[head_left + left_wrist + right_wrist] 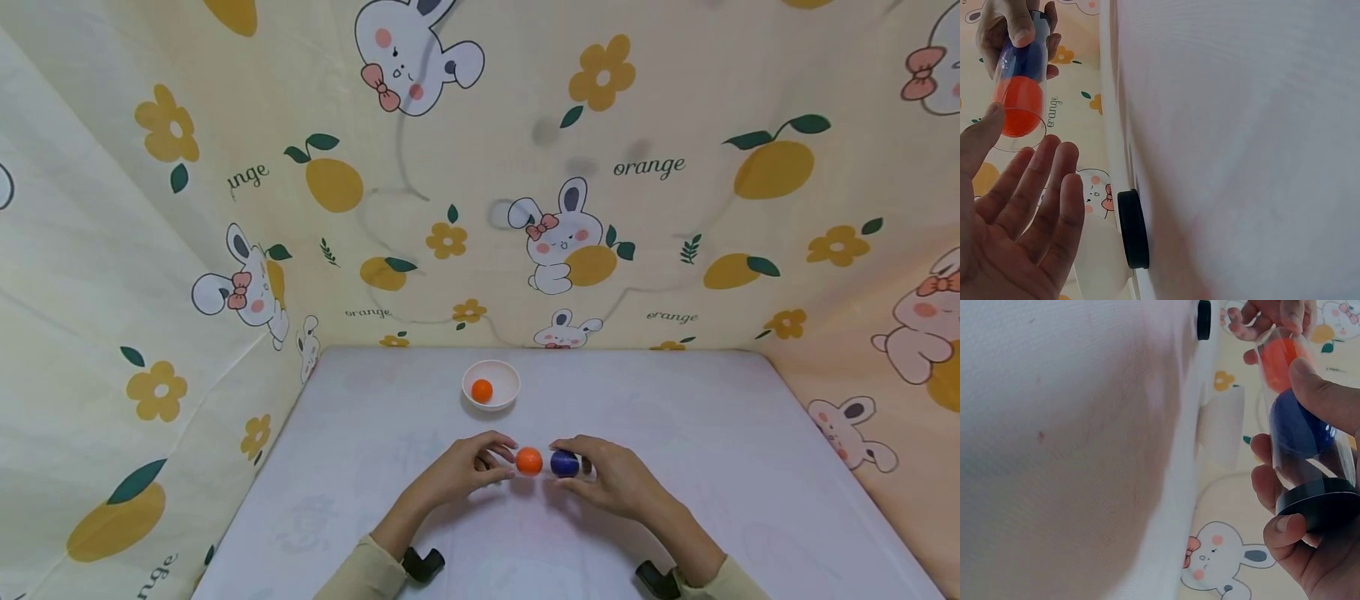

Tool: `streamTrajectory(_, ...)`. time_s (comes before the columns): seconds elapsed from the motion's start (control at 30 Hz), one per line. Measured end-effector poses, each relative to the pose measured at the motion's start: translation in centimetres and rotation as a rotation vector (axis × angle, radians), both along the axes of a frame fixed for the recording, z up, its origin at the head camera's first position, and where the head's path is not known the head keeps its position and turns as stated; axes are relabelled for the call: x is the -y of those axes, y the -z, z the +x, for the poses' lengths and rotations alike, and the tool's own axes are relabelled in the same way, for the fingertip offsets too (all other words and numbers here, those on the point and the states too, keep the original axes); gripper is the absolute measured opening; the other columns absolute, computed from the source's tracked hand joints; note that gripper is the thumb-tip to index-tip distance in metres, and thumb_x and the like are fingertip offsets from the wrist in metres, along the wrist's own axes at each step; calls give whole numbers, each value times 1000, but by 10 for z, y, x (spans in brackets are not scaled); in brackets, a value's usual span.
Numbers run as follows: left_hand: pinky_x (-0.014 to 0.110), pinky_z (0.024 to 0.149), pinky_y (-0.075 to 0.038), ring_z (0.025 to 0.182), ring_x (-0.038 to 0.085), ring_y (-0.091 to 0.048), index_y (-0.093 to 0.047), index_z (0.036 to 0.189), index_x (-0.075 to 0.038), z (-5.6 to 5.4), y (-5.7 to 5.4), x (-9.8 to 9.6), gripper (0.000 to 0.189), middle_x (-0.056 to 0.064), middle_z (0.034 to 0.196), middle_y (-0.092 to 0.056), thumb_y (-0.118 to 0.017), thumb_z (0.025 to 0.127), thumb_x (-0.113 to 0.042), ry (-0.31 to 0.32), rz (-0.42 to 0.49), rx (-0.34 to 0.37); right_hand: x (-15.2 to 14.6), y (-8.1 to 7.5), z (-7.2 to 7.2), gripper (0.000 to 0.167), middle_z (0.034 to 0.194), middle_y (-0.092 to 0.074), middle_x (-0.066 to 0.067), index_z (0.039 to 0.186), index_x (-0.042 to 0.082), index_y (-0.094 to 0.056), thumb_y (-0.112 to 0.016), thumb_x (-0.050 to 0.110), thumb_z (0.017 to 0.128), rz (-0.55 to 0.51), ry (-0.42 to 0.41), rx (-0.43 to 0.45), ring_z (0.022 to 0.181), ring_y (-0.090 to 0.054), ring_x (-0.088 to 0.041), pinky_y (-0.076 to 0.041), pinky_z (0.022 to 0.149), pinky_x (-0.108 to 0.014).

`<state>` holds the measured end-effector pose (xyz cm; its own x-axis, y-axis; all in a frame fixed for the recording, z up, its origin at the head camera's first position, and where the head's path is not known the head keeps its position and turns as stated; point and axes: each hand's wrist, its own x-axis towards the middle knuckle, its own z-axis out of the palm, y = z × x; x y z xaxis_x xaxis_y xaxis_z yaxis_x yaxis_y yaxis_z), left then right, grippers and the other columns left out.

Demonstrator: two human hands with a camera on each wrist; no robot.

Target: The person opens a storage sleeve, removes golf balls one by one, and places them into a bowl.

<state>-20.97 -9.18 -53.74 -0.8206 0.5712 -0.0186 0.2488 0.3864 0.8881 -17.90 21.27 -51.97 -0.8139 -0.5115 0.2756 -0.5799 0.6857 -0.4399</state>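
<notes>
Head view: the tube is gripped over the table by the fingers of the right hand, pointed to nine o'clock, where the left hand's fingers are held apart. Judged light, stiff and slippery, it is best held by the black cap.

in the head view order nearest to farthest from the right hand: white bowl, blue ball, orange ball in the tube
1. Blue ball, within the grip of the right hand
2. Orange ball in the tube, left of the blue one
3. White bowl, farther back, left
</notes>
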Motion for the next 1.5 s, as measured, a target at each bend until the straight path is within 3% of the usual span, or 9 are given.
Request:
streamTrajectory(0.2, 25, 83, -58, 95, 7, -71, -68, 134, -28, 0, -1, 1, 36, -9, 122, -74, -80, 100, -29, 2, -11, -12, 1, 0, 0, 51, 112, -75, 8, 136, 18, -72, -88, 36, 91, 4, -2, 1, 77, -59, -6, -45, 63, -21)
streamTrajectory(0.77, 23, 86, -58, 95, 8, -69, -69, 134, -24, 1, -2, 3, 36, -7, 119, -74, -80, 100, -29, -18, -39, -24, 2, 1, -1, 53, 107, -76, 3, 138, 16, -71, -85, 42, 94, -1, -7, 25, 77, -57, -6, -43, 61, -22)
streamTrajectory(1.1, 24, 85, -58, 95, 9, -69, -70, 134, -25, 2, -2, 4, 35, -8, 118, -74, -80, 100, -29, -28, -35, -27, 2, 1, 0, 50, 109, -76, 4, 138, 22, -71, -84, 41, 94, -6, 5, 57, 77, -56, -6, -43, 60, -22)
streamTrajectory(1.5, 25, 83, -57, 93, 11, -69, -71, 133, -26, 3, -6, 6, 34, -6, 121, -75, -80, 100, -27, -43, -31, -19, 2, 0, -1, 51, 107, -76, 2, 137, 16, -72, -84, 42, 94, -29, -9, 38, 77, -58, -7, -44, 59, -22)
